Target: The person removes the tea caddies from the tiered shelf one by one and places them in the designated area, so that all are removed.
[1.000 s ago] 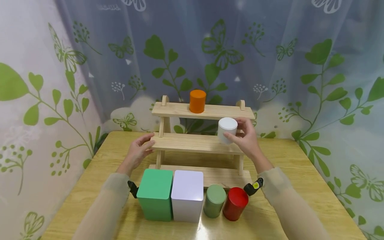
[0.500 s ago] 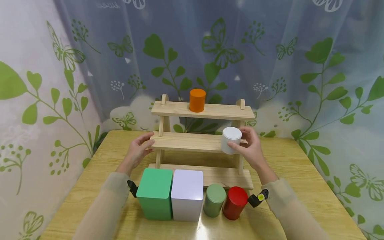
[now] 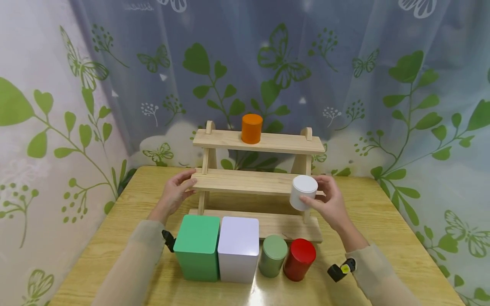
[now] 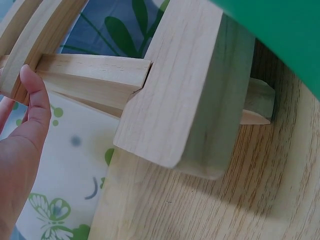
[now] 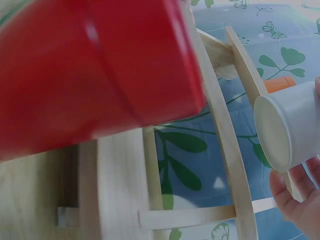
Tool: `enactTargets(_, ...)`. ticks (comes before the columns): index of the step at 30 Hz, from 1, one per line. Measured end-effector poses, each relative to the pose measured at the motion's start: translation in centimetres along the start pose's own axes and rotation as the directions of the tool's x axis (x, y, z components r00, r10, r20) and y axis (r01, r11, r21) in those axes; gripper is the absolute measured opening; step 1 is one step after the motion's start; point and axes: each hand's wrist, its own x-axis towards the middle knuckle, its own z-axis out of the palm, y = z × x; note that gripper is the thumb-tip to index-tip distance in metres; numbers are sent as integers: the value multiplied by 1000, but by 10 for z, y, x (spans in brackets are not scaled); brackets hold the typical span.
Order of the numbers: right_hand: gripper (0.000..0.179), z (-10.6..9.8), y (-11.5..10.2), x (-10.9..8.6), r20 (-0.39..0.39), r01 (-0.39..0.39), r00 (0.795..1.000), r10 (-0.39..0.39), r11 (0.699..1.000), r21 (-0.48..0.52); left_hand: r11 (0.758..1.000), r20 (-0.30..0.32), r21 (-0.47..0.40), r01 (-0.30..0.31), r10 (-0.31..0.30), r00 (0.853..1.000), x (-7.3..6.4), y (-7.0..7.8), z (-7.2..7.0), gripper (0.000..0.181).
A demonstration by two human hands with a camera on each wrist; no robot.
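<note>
My right hand (image 3: 332, 207) grips a white round canister (image 3: 303, 194) from its right side. The canister is held in front of the right end of the middle tier of a three-tier wooden display shelf (image 3: 245, 181). Its pale underside faces the camera in the right wrist view, where fingers (image 5: 287, 197) curl below it. At the shelf's left end, my left hand (image 3: 176, 191) pinches the middle board, thumb (image 4: 34, 90) on its front edge and the other fingers mostly hidden behind. An orange canister (image 3: 252, 128) stands on the top tier.
In front of the shelf stand a green square box (image 3: 198, 248), a pale lilac box (image 3: 239, 250), a sage green canister (image 3: 273, 256) and a red canister (image 3: 300, 260), in a row on the wooden table (image 3: 115, 238). A patterned curtain (image 3: 344, 93) hangs behind.
My right hand has carried the white canister down and to the right, from over the middle tier to in front of the shelf's right end. My left hand has stayed on the shelf.
</note>
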Motion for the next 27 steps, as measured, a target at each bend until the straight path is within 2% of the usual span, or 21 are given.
enactTargets(6,54,-5,-5,-14,-11,-19,1000,19,999,-26,1000,-2,-5,23,-23,1000,-1,2,0,51)
enactTargets(15,57,-17,7,-32,-18,-20,1000,19,999,-36,1000,-19,-7,13,-13,1000,1,-2,0,51)
enactTargets(20,56,-24,7,-42,-27,-23,999,22,999,-43,999,-4,-34,25,-25,1000,-3,5,3,50)
enactTargets(27,53,-34,10,-57,-13,-12,1000,11,999,-37,1000,37,-9,6,-5,999,-12,15,7,51)
